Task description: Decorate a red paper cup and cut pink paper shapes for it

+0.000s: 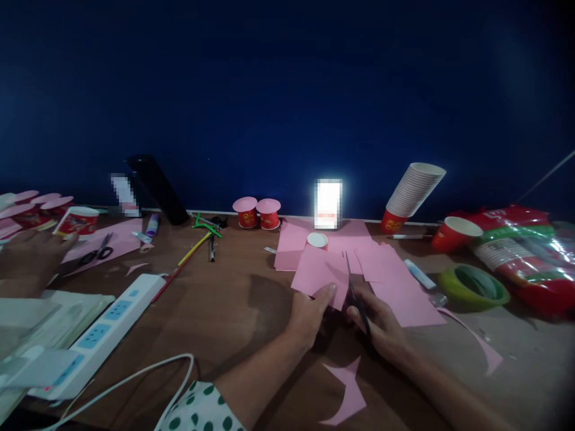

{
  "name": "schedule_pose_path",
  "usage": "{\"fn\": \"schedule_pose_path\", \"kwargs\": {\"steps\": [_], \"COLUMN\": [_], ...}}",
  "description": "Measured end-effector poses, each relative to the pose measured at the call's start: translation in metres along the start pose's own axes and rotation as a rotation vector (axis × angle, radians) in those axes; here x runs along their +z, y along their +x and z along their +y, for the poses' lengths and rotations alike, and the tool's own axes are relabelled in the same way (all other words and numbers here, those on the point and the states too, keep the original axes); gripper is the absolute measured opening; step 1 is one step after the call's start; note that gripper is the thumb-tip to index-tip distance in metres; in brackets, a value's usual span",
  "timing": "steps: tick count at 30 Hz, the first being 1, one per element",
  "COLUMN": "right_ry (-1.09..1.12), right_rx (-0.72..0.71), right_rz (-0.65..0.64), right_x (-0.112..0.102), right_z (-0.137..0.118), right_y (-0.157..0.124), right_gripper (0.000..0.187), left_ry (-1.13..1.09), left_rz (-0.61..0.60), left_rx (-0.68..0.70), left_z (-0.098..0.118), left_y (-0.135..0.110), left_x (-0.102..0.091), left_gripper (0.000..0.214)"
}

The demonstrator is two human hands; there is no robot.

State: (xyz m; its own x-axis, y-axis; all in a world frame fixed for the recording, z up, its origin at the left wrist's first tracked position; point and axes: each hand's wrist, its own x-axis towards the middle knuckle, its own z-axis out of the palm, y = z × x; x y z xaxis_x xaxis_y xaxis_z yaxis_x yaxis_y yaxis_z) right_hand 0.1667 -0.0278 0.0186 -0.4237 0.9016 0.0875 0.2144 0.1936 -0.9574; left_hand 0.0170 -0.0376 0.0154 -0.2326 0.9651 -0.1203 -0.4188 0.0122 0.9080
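My left hand (pixel 317 308) pinches a square-cut piece of pink paper (pixel 320 269) near its lower edge, thumb on top. In my right hand (pixel 380 320) is a pair of dark scissors (pixel 353 293), its blades pointing away from me at the paper's right edge. Whether the blades are cutting into the sheet I cannot tell. Just behind the held paper stands a paper cup (pixel 317 240), partly hidden by it. More pink sheets (pixel 406 293) lie under and to the right of my hands. A curved pink offcut (pixel 353 395) lies nearer to me.
A tall stack of cups (pixel 411 191) leans at the back right, near green tape (pixel 474 287) and a bagged cup pack (pixel 525 251). Two red cups with pink discs (pixel 257 214) stand at the back. A power strip (pixel 101 335) lies left; another person's hand (pixel 31 257) is beyond it.
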Motion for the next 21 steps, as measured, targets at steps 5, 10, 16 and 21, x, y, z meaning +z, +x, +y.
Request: {"fn": "schedule_pose_path", "kwargs": {"steps": [5, 10, 16, 21], "right_ry": [-0.004, 0.013, -0.010, 0.003], "right_rx": [0.017, 0.022, 0.028, 0.021], "right_rz": [0.010, 0.017, 0.009, 0.022], "right_x": [0.0003, 0.0006, -0.0002, 0.0003], "right_z": [0.0015, 0.0019, -0.0004, 0.0024], "right_y": [-0.0005, -0.0002, 0.0002, -0.0004], "right_gripper": [0.035, 0.035, 0.035, 0.036], "left_ry": [0.027, 0.039, 0.008, 0.009], "left_rz": [0.007, 0.006, 0.006, 0.002], "left_rx": [-0.006, -0.021, 0.007, -0.004], "left_z": [-0.0022, -0.0025, 0.0029, 0.0055], "left_y": [0.0010, 0.0010, -0.0005, -0.0014], "left_x": [-0.0015, -0.0023, -0.0002, 0.0012], "left_gripper": [0.044, 0.044, 0.041, 0.038]}}
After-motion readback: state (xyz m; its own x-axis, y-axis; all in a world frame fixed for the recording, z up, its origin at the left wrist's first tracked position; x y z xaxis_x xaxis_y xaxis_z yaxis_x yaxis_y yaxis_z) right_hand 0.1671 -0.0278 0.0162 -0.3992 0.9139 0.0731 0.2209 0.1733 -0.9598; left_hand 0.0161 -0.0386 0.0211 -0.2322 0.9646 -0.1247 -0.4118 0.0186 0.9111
